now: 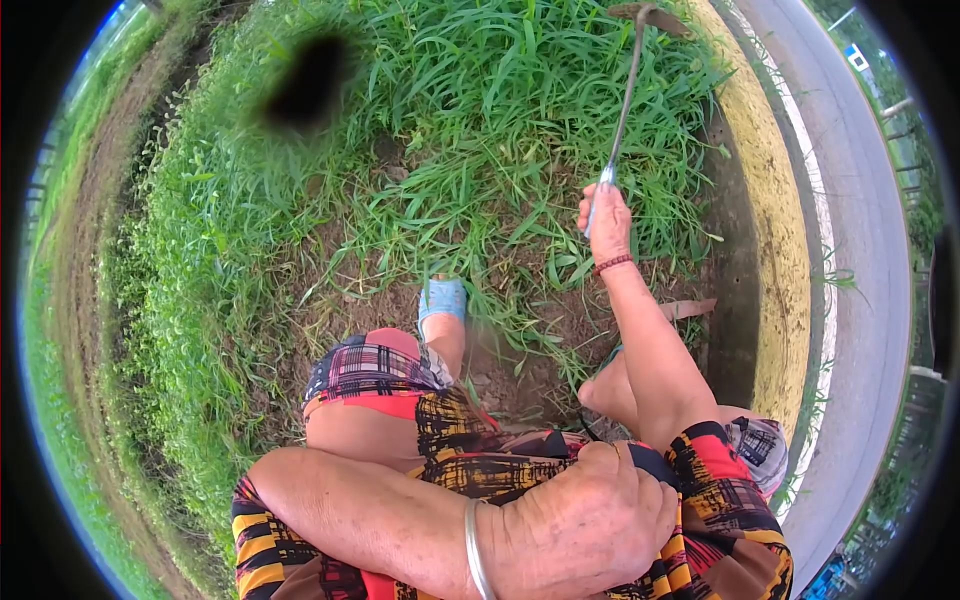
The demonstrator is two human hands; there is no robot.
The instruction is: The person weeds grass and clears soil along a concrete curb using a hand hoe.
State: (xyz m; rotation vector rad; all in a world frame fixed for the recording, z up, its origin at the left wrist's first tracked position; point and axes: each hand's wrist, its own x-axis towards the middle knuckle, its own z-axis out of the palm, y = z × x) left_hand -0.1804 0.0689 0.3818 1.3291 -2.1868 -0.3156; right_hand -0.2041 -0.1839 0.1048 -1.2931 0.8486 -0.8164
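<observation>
My right hand is wrapped round the silver-blue handle of a long thin metal hoe, held out ahead of me. The hoe's flat brownish blade is at the top, over the tall green grass beside the kerb. A beaded bracelet circles my right wrist. Near my body, my left hand rests across my lap with its fingers curled; whether anything is inside them is hidden. A silver bangle is on the left wrist.
A yellow-painted kerb runs along the right, with a grey road beyond. My blue shoe is on the soil among loose grass blades. Leafy weeds grow on the left. A dark blur covers part of the upper left.
</observation>
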